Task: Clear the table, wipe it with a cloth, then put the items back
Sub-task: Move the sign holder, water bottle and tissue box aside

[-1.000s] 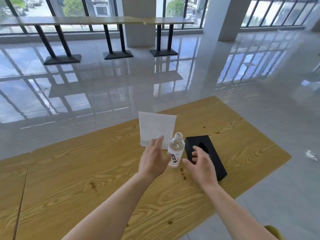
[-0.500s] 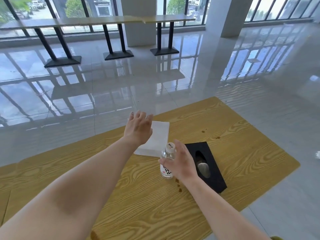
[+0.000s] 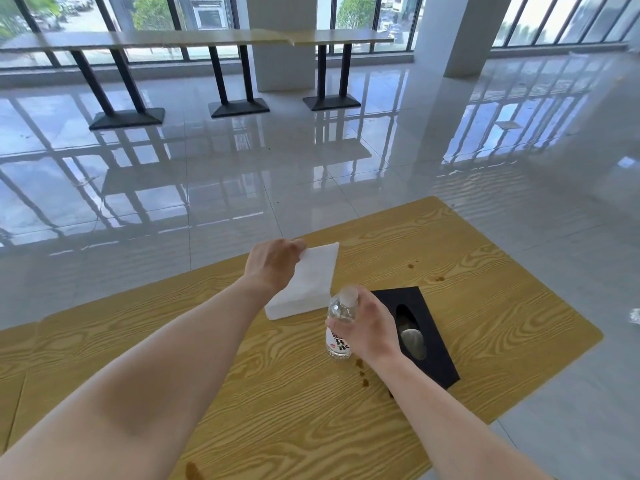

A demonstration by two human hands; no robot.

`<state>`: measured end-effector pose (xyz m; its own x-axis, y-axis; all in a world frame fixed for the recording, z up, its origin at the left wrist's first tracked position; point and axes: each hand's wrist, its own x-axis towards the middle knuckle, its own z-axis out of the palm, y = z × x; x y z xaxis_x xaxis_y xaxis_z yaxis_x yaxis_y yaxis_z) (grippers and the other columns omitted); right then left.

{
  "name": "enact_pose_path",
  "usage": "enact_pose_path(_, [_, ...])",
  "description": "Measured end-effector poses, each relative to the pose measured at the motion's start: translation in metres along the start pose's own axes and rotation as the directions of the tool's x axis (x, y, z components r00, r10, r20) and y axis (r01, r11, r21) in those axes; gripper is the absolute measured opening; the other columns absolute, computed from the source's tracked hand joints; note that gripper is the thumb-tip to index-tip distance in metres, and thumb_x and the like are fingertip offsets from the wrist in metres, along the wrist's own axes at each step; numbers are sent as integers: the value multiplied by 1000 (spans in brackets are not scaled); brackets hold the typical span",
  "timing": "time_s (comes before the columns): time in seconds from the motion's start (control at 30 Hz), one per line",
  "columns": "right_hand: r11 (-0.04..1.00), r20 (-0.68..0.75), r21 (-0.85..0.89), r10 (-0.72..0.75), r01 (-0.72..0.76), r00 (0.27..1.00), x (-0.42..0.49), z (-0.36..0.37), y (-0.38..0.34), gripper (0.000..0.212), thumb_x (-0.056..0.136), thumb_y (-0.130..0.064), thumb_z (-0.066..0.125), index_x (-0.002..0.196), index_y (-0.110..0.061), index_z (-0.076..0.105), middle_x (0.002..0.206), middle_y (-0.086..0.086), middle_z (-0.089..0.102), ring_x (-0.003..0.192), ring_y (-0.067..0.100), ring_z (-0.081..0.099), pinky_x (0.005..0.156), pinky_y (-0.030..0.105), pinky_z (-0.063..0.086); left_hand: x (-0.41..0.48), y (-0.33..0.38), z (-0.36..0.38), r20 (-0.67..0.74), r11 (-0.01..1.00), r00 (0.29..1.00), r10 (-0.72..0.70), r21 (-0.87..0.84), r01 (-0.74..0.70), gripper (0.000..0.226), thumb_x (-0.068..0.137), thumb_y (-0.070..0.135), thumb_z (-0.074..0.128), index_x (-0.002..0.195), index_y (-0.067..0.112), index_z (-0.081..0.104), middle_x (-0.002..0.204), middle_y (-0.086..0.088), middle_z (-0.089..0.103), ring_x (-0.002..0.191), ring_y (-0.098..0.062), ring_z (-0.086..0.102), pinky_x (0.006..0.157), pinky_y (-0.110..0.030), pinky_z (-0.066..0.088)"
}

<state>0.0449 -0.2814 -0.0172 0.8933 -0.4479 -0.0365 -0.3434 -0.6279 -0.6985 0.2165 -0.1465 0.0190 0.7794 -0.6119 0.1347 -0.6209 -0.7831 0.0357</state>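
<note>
A wooden table [image 3: 485,306] carries a folded white cloth [image 3: 308,285], a small clear water bottle [image 3: 341,327] with a white label, and a black tissue box [image 3: 433,344] with an oval slot. My left hand [image 3: 273,263] lies on the cloth's far left corner with its fingers curled over the edge. My right hand [image 3: 369,329] grips the upright bottle around its upper half, just left of the tissue box. Small brown stains dot the tabletop near the bottle's base and further right.
Glossy tiled floor [image 3: 242,168] surrounds the table. A long high counter [image 3: 207,39] on black legs stands by the far windows. A white pillar [image 3: 464,32] rises at the back right. A crumpled scrap [image 3: 635,315] lies on the floor at the right edge.
My left hand reached forward from near the bottle onto the cloth's far corner. My right hand moved from the tissue box to the bottle and closed around it.
</note>
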Motion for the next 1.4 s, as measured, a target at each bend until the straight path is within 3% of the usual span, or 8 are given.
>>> enact_pose_path(0.2, [999,-16,-39,-4,3,1000,-4,1,-1,37,73,-40,83,99,-30,58,90,-14,63,84,8,59,75,26,48,-18,-12,-4,-27,999,998,-51,-21,50,19,92,3,52,80,18,48,75,-4,64,69,-33,59,56,-31,33])
enact_pose_path(0.37, [999,-3,-35,-4,4,1000,-12,3,-4,36,72,-39,85,95,-29,58,85,-16,63,81,5,59,68,23,44,-41,-24,-14,-61,996,996,-72,-51,69,14,89,3,55,84,15,57,78,-4,68,73,-35,63,52,-29,28])
enact_pose_path(0.53, [1000,34,-24,-18,19,999,-23,8,-20,30,72,-38,82,87,-31,57,79,-13,65,75,6,60,60,20,41,-78,-47,-29,-99,994,990,-97,-54,92,16,92,5,55,79,14,51,69,-6,64,65,-36,59,52,-30,31])
enact_pose_path(0.63, [999,59,-13,-50,51,997,-29,13,-38,32,73,-36,83,92,-31,58,84,-14,64,76,3,59,59,18,40,-105,-68,-42,-106,985,982,-154,-93,145,13,94,9,54,82,13,53,74,-5,65,70,-37,61,55,-34,40])
enact_pose_path(0.77, [992,84,-25,-124,127,989,-37,32,-73,36,71,-41,85,93,-31,58,85,-14,64,77,6,60,60,22,41,-153,-106,-63,-139,963,957,-253,-130,236,11,93,6,54,86,15,56,76,-3,66,71,-36,61,53,-32,33])
enact_pose_path(1.0, [956,194,-44,-278,291,941,-57,89,-154,39,68,-44,84,95,-30,60,84,-14,66,76,9,62,60,23,45,-252,-179,-93,-194,932,911,-364,-83,354,15,89,4,59,80,16,56,68,-2,65,60,-35,61,50,-34,45])
enact_pose_path(1.13, [928,265,-18,-355,373,896,-70,131,-200,42,67,-45,85,97,-30,60,87,-13,67,78,11,64,69,33,55,-311,-219,-100,-204,888,865,-459,-70,454,12,89,6,59,82,16,58,72,-1,67,64,-33,62,52,-37,51])
enact_pose_path(1.4, [881,372,66,-458,469,808,-94,211,-284,46,65,-46,87,98,-29,60,87,-13,68,80,11,65,72,35,56,-422,-279,-107,-226,824,794,-564,-97,558,18,89,9,60,77,20,52,70,3,61,62,-28,60,52,-40,51])
